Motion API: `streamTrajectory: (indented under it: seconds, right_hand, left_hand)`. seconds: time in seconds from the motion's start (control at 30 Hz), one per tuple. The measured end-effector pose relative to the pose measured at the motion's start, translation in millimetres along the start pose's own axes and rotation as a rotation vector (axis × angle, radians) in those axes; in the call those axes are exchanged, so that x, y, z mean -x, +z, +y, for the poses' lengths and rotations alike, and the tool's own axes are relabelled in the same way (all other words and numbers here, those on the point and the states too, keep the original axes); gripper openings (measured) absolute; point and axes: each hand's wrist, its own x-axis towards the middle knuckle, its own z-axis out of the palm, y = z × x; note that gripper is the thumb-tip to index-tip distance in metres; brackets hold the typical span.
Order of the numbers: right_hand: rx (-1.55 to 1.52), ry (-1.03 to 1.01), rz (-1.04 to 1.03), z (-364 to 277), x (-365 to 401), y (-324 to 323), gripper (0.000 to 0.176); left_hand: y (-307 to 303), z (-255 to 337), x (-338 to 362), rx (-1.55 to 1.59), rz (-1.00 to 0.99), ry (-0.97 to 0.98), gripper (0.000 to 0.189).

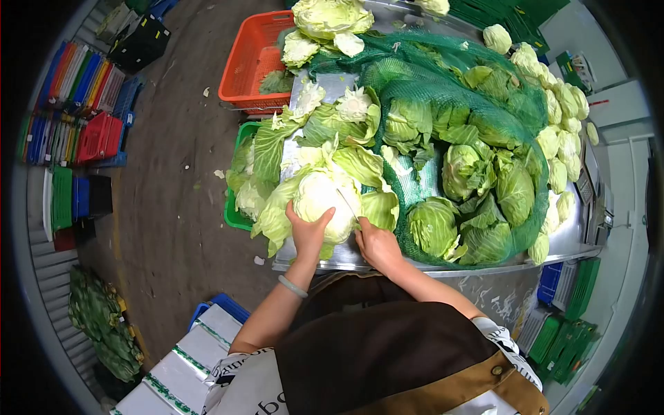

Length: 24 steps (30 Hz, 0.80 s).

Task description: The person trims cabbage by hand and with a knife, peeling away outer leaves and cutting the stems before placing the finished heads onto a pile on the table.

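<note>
A pale, trimmed cabbage point(317, 197) rests on loose outer leaves point(279, 220) at the near edge of the metal table point(337, 84). My left hand point(308, 232) grips its near left side, thumb across the front. In my right hand point(378, 245) is a knife point(348, 203), its thin blade lying along the cabbage's right side; the fingers hide the handle. Just right of that hand, an opened green mesh bag point(404, 243) holds several leafy cabbages point(433, 227).
Several pale cabbages point(557, 142) line the table's right side, and more lie at the far left point(332, 19). An orange crate point(242, 52) and a green crate point(231, 216) with leaves stand left of the table. White boxes point(169, 370) are at my lower left.
</note>
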Motion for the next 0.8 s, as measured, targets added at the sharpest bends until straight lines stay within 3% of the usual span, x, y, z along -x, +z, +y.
streamTrajectory:
  seconds: [0.47, 0.57, 0.7, 0.8]
  right_hand:
    - [0.291, -0.027, 0.015, 10.9, 17.9, -3.7, 0.011]
    - [0.293, 0.036, 0.154, 25.0, 9.1, 1.6, 0.012]
    - [0.179, 0.143, 0.178, 50.0, -3.0, 4.6, 0.016]
    - [0.121, 0.206, 0.025, 77.4, -7.0, 1.8, 0.019]
  left_hand:
    - [10.5, 11.3, 3.4, 0.052, 0.062, -0.061, 0.099]
    - [10.0, 12.8, 2.8, 0.106, 0.055, -0.073, 0.097]
    - [7.8, 3.1, 2.6, 0.128, 0.053, -0.073, 0.093]
    - [-11.9, 5.3, -4.7, 0.237, -0.026, -0.169, 0.09]
